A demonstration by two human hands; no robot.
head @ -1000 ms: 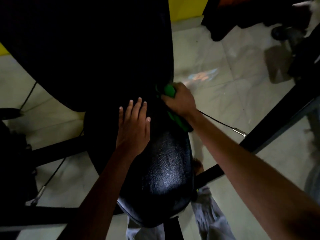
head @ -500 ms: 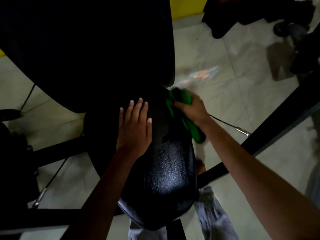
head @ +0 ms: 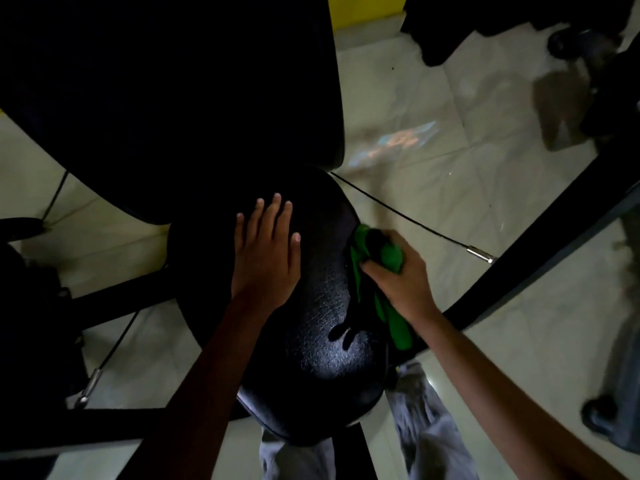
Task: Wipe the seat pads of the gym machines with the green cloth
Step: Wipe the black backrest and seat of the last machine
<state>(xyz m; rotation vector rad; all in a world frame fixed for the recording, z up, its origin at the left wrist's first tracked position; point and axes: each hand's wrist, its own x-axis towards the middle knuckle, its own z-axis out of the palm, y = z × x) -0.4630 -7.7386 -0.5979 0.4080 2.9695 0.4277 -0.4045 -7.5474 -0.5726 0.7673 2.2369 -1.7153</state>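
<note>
The room is dim, with a pale glossy tiled floor (head: 433, 209) that catches a faint coloured reflection, and a strip of yellow wall (head: 363, 8) at the far edge. A rounded black textured vinyl seat pad (head: 311, 358) sits in the middle, its near half shiny, with a large dark upholstered back pad (head: 173, 91) looming over its far edge. A black metal frame bar (head: 554, 237) slants past the seat's right side, and a thin black cable with a metal end (head: 479, 254) runs above the floor between them. The bunched green cloth (head: 391, 258) lies on the right edge of the seat pad, one end trailing down toward the near right side. The right hand (head: 398, 282) grips it, fingers curled round the bundle. The left hand (head: 265, 258) rests flat on the far part of the seat, fingers straight and close together, just beside the cloth but apart from it.
</note>
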